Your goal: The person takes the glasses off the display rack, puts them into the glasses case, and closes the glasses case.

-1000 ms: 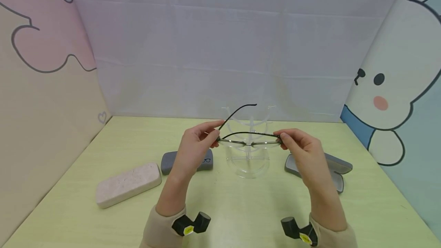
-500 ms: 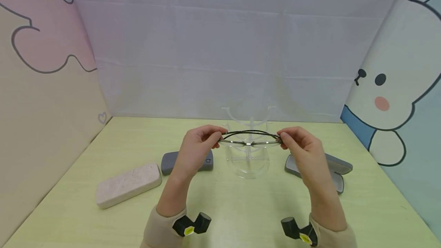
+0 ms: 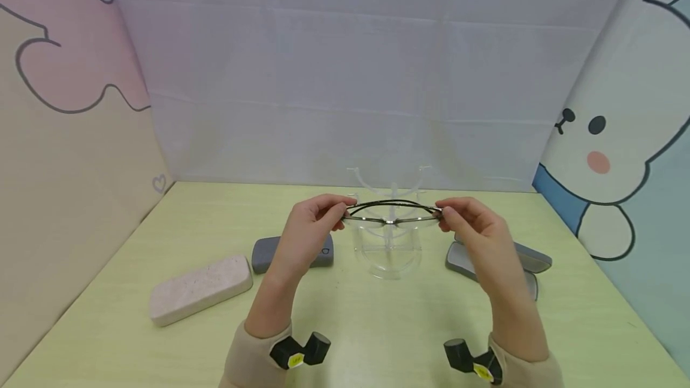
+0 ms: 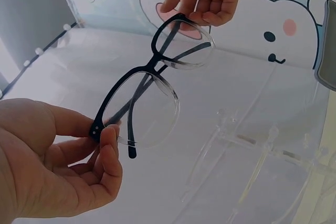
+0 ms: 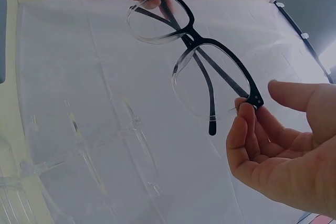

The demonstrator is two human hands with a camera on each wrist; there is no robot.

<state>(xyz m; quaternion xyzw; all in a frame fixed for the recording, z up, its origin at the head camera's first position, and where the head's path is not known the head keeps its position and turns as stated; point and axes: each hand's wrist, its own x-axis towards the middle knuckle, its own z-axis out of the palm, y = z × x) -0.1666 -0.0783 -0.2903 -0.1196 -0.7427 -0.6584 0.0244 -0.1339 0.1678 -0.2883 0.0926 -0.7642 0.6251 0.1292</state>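
A pair of eyeglasses (image 3: 390, 221), black along the top and clear below, is held level above the table between both hands. Both temples lie folded, crossing behind the lenses in the left wrist view. My left hand (image 3: 302, 238) pinches one hinge corner of the eyeglasses (image 4: 152, 65). At the opposite corner, my right hand (image 3: 482, 244) has its fingers curled against the frame. In the right wrist view, the thumb of that right hand (image 5: 294, 150) stands slightly off the eyeglasses (image 5: 195, 38). Behind them is a clear tiered display stand (image 3: 389, 268).
To the left lie a pale speckled glasses case (image 3: 202, 289) and a grey case (image 3: 264, 253), both closed; the left forearm partly covers the grey one. Behind the right forearm, another grey case (image 3: 530, 256) lies open. A white backdrop (image 3: 345, 76) rises past the table's far edge.
The temple at the left hand, sticking up and out a second ago, now lies folded across the other. My right hand has shifted slightly right, its thumb moving off the frame.
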